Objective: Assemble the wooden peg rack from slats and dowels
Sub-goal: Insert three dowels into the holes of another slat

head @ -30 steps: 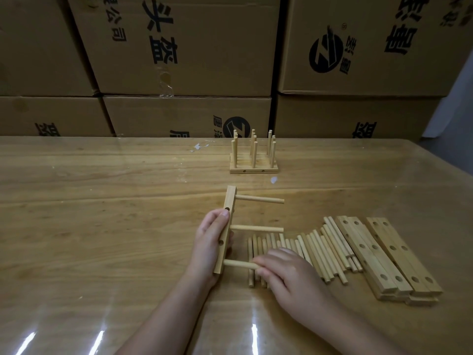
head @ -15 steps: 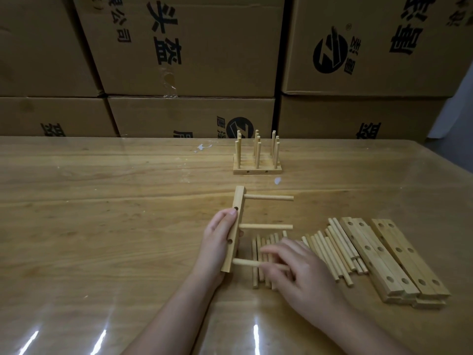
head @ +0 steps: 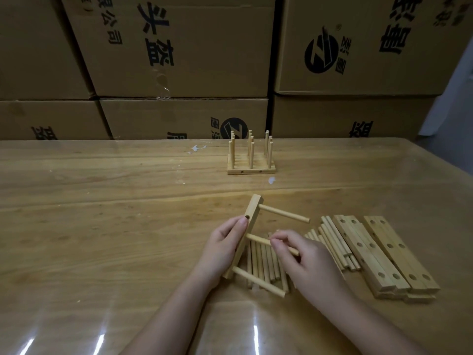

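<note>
My left hand (head: 225,249) grips a wooden slat (head: 252,210) held tilted above the table, with three dowels sticking out of it to the right. My right hand (head: 304,260) pinches the middle dowel (head: 257,239) near its free end. The top dowel (head: 284,213) and the bottom dowel (head: 258,280) stand free. Under the hands lies a row of loose dowels (head: 263,262), partly hidden. A stack of drilled slats (head: 384,254) lies to the right.
A finished peg rack (head: 251,160) stands upright further back on the wooden table (head: 102,226). Cardboard boxes (head: 179,47) form a wall behind the table. The table's right edge runs near the slat stack.
My right hand has left the bottom dowel and moved up to the middle dowel. The slat has been lifted and tilted, its dowels now pointing down to the right.
</note>
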